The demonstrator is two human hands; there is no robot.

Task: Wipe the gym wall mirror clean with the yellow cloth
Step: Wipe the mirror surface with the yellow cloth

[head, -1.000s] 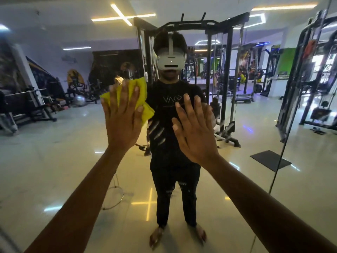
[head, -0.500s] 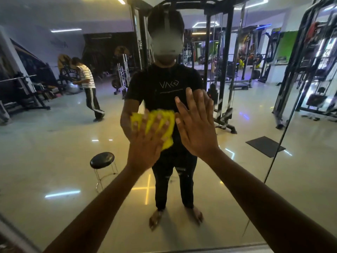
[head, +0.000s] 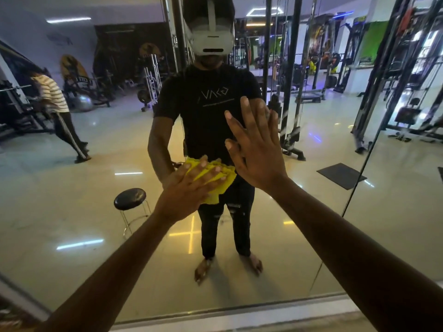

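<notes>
The wall mirror fills the view and shows my reflection standing in a gym. My left hand presses the crumpled yellow cloth flat against the glass at about waist height of the reflection, fingers spread over it. My right hand rests flat on the glass just up and to the right of the cloth, fingers together and pointing up, with nothing in it.
The mirror's lower edge runs along the floor near the bottom of the view. A vertical seam splits the glass on the right. Reflected are a black stool, a cable machine, and a person in a striped shirt.
My left hand has slid the cloth down the glass from head height to waist height and slightly right. The right hand has stayed flat on the mirror. My view has tilted downward.
</notes>
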